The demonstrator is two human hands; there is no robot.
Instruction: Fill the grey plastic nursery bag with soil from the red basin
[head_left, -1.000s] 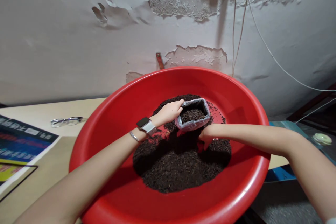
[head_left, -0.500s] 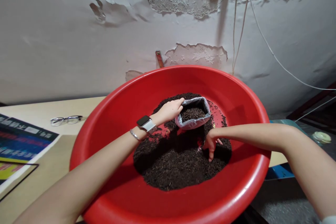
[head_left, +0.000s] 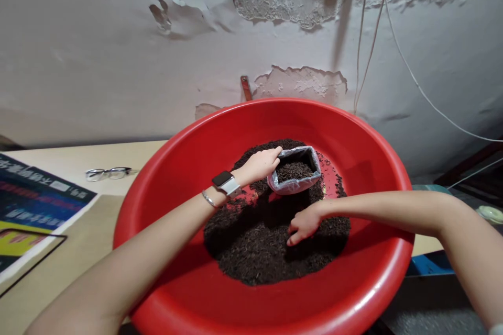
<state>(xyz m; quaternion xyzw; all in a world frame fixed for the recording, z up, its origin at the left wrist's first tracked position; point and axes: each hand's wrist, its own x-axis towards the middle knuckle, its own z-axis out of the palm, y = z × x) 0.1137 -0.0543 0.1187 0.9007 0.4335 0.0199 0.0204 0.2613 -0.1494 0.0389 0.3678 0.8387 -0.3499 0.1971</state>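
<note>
A large red plastic basin (head_left: 275,301) holds a spread of dark, dried loose tea leaves (head_left: 255,264). In its far part, a small box lined with a clear plastic bag (head_left: 293,187) is tilted slightly, part filled with the same leaves. My left hand (head_left: 262,164), a watch and a bangle on its wrist, grips the box's left edge, thumb and fingers closed on the rim. Nearer to me, my right hand (head_left: 305,224) is down at the leaves with its fingers curled together; any leaves inside are hidden by the fingers.
The basin rests on a pale table (head_left: 94,220). To its left lie eyeglasses (head_left: 108,173) and a printed colourful sheet (head_left: 35,209). Behind stands a peeling wall (head_left: 118,63) with hanging white cables (head_left: 404,63). A pale round object (head_left: 490,214) is at far right.
My right hand has moved left across the leaves, its fingers going from pointing down and apart to curled together. My left hand still holds the box. The view has shifted slightly.
</note>
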